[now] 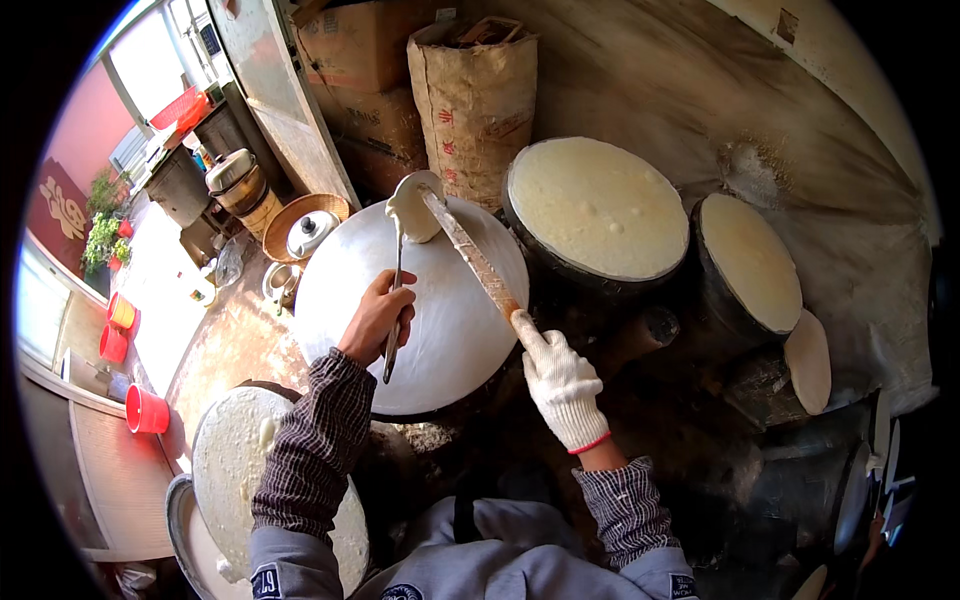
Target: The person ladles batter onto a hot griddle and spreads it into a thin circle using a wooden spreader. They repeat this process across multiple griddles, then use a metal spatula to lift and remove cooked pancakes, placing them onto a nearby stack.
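In my left hand (380,316), which is bare, is a thin metal utensil (398,255), probably a spoon. Its far end meets the batter-coated head (416,206) of a wooden-handled spreader. The spreader's handle (472,259) is gripped by my right hand (561,379) in a white knitted glove. Thick pale batter hangs from the head down to a large round griddle (450,330), whose pale surface has a dull sheen. The exact shape of the spreader's head is hidden under batter. Below my left forearm stands a round vessel of pale batter (232,442).
Two round griddles, a larger (600,206) and a smaller (750,262), carry pale batter sheets on the right. A pale disc (808,364) leans beside them. A tall sack (476,112) and cardboard boxes (352,52) stand behind. Leftward are a wicker basket (281,225) and red bucket (147,409).
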